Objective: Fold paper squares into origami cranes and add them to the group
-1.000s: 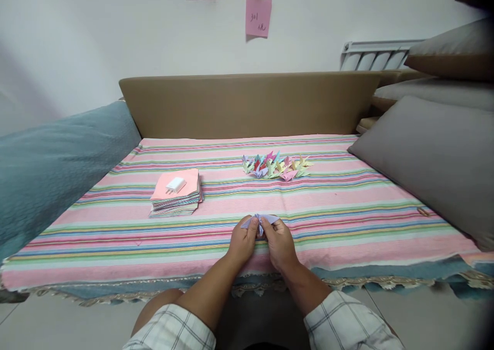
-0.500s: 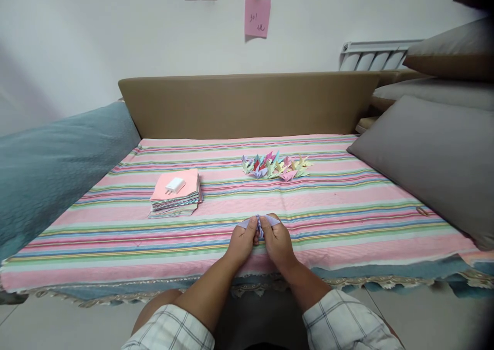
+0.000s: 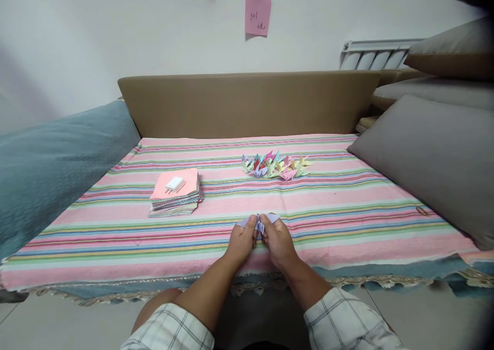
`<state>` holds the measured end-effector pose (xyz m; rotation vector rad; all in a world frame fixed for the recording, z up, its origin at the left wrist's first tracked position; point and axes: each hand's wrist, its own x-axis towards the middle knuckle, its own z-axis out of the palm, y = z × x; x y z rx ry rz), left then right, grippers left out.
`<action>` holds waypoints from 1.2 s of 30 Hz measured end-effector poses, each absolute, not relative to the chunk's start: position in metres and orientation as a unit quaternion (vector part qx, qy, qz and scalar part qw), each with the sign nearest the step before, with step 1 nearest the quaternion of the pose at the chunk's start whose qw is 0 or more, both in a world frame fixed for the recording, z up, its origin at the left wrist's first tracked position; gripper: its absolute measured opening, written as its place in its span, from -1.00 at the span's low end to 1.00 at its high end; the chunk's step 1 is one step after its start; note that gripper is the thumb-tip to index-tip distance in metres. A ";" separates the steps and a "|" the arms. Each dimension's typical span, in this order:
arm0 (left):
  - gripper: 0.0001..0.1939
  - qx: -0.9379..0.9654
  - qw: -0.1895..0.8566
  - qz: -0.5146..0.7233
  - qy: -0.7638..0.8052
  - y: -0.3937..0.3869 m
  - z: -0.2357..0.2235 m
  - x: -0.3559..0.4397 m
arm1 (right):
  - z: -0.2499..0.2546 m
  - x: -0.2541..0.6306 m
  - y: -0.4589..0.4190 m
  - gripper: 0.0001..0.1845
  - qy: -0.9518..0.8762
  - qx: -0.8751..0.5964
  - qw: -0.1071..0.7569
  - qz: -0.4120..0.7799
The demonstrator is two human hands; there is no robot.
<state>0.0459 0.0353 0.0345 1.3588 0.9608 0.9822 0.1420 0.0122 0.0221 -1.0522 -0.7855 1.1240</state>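
Observation:
A lavender paper crane is held near the front of the striped cloth, its two wings sticking out to either side. My left hand pinches it from the left, thumb on top. From the right, my right hand pinches it the same way, its thumb close to the other. The fingers under the paper are partly hidden. Farther back lies a cluster of several folded paper cranes in many colours.
On the left, a stack of square paper carries a white charger plug. The striped cloth covers the seat. A grey cushion leans at right, near a small brownish loop. A teal cushion lies at left.
My hands have shifted slightly around the crane, and the fingers below the thumbs have drawn a little apart. More of its middle folds shows between them. Both hands still grip it.

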 end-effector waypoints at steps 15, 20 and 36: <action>-0.41 0.332 0.737 0.439 0.393 0.033 0.028 0.055 | 0.031 0.142 0.013 -0.52 -0.140 -0.376 0.647 0.648; -0.41 0.336 0.730 0.438 0.403 0.032 0.026 0.055 | 0.029 0.141 0.014 -0.54 -0.109 -0.379 0.648 0.651; -0.48 0.320 0.719 0.463 0.407 0.037 0.028 0.054 | 0.027 0.140 0.015 -0.47 -0.128 -0.425 0.653 0.614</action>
